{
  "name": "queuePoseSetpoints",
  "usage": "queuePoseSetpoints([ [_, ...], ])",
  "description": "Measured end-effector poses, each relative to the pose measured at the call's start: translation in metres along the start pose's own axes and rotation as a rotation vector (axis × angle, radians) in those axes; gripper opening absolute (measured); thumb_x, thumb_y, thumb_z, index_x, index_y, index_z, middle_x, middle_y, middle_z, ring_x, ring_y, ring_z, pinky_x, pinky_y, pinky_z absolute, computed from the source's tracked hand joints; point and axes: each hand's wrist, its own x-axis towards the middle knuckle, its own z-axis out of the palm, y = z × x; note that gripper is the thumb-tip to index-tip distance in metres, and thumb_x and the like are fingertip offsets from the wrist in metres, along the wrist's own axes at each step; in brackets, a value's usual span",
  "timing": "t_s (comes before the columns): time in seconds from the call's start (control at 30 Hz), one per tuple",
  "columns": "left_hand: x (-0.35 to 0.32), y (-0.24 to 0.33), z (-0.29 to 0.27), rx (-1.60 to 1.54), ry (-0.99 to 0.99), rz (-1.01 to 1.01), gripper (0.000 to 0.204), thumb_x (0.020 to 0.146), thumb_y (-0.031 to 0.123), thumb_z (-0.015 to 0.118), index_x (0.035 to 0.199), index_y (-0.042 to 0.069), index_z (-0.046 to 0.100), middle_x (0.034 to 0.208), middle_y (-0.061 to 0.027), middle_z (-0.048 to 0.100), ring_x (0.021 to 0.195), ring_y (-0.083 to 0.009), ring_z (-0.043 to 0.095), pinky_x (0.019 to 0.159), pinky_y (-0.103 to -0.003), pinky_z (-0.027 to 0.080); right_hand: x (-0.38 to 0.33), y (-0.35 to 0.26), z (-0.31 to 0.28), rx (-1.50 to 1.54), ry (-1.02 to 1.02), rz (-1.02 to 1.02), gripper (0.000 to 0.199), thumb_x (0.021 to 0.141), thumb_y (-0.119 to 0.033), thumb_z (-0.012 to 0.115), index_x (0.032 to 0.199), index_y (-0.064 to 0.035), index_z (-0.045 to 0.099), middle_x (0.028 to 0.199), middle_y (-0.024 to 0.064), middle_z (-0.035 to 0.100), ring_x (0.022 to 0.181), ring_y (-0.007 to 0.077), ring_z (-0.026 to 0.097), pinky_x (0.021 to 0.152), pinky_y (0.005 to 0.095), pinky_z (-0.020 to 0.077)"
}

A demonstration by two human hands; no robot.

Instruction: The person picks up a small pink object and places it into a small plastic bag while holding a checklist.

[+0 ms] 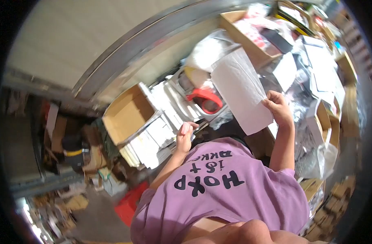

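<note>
Two hands, one white sheet, cluttered bench.
R hand (pixel 279 107) pinches one white sheet (pixel 241 89) at 1 o'clock; L hand (pixel 185 136), centre, fingers curled on small white pc, beside one open cardboard box (pixel 127 114) at 9 o'clock.

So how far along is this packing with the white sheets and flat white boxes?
Done: flat white boxes sit stacked beside the open brown cardboard carton. In hand: the right hand holds up a white padded sheet; the left hand pinches something small and white. Left: the carton looks empty, and clutter covers the bench.
</note>
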Motion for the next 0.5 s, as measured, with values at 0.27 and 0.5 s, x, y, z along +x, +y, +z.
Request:
queuePoseSetpoints([
  [0.27,0.046,0.027,0.118,0.013,-0.439,-0.119,0.017,0.095,0.012,0.048,0.098,0.002,0.061,0.095,-0.0046,0.062,0.089,-0.0120,0.056,0.083,-0.027,0.044,-0.084,-0.011,-0.126,-0.294,1.016,-0.332,0.018,0.086,-0.011,0.060,0.072,-0.0029,0.051,0.065,-0.0036,0.045,0.059,0.0060,0.041,0.054,0.0204,0.0331],
  [0.5,0.074,0.034,0.223,-0.017,-0.581,-0.086,0.017,0.096,0.012,0.049,0.100,0.000,0.060,0.099,-0.0069,0.063,0.096,-0.0155,0.059,0.090,-0.030,0.045,-0.018,-0.045,-0.146,-0.783,1.169,-0.430,0.013,0.081,-0.011,0.061,0.086,0.0010,0.062,0.073,0.0132,0.062,0.065,0.0213,0.063,0.061,0.0334,0.0503],
])
